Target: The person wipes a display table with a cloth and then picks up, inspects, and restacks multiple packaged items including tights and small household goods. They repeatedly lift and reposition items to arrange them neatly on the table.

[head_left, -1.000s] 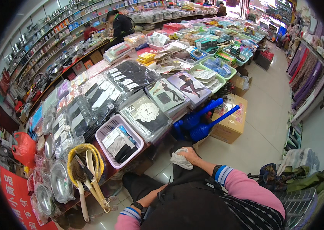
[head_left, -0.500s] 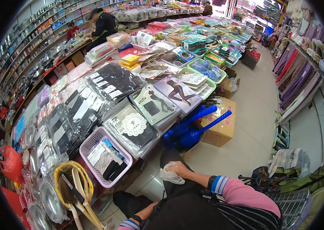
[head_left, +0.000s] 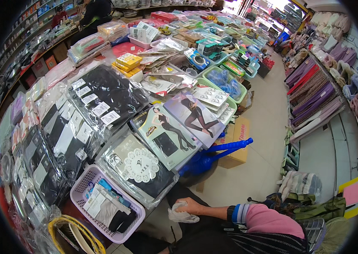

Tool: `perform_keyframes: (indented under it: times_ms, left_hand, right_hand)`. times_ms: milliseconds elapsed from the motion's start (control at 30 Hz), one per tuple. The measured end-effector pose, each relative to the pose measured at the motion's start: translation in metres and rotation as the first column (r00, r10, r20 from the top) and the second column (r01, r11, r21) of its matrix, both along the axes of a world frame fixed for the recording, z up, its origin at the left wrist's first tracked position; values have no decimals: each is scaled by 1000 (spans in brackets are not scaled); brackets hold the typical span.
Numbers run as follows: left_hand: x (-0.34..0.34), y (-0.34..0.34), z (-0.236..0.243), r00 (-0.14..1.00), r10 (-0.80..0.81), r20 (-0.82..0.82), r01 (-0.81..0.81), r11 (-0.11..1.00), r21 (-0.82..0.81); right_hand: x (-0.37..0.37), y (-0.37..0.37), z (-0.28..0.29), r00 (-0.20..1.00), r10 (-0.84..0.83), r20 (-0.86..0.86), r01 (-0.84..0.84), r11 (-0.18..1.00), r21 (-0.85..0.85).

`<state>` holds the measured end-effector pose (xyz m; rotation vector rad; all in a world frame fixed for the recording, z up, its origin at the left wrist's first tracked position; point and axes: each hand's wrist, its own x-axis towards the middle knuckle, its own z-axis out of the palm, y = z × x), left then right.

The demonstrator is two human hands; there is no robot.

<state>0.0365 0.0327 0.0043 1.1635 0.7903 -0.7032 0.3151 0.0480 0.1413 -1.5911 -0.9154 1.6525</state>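
My right hand (head_left: pixel 191 206) is closed round a crumpled whitish cloth (head_left: pixel 183 216), resting over my dark-trousered leg beside the table's near edge. Of my left arm only a sliver of skin shows at the bottom edge, and the fingers are hidden. Nearest to the right hand on the table are a pale lilac basket (head_left: pixel 135 230) of packaged socks and a clear-wrapped dark garment with a white doily-shaped label (head_left: pixel 142 164). Beyond lie a grey-green tights pack (head_left: pixel 166 137) and a lilac tights pack (head_left: pixel 196 117).
Blue long-handled plastic tools (head_left: pixel 206 163) stick out past the table's right edge, near a cardboard box (head_left: pixel 235 144). A yellow-rimmed basket (head_left: pixel 56 230) stands front left. Scarves (head_left: pixel 314 99) hang along the right wall. Green bags (head_left: pixel 321 209) lie lower right. A person in dark clothes (head_left: pixel 96 12) is far left.
The view has turned and come nearer to the table. My left forearm has mostly dropped out of the picture. The right hand keeps hold of the cloth over my leg.
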Motion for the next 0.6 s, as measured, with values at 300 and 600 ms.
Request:
perform_keyframes:
  times_ms: [300,600]
  left_hand:
    - [2,-13,-11,999,27,43,-31,995,96]
    - [12,-9,20,959,-51,279,-156,727,669]
  right_hand:
    - [7,26,-16,1000,-8,17,6,991,133]
    - [7,2,-32,988,-76,-132,108,962,250]
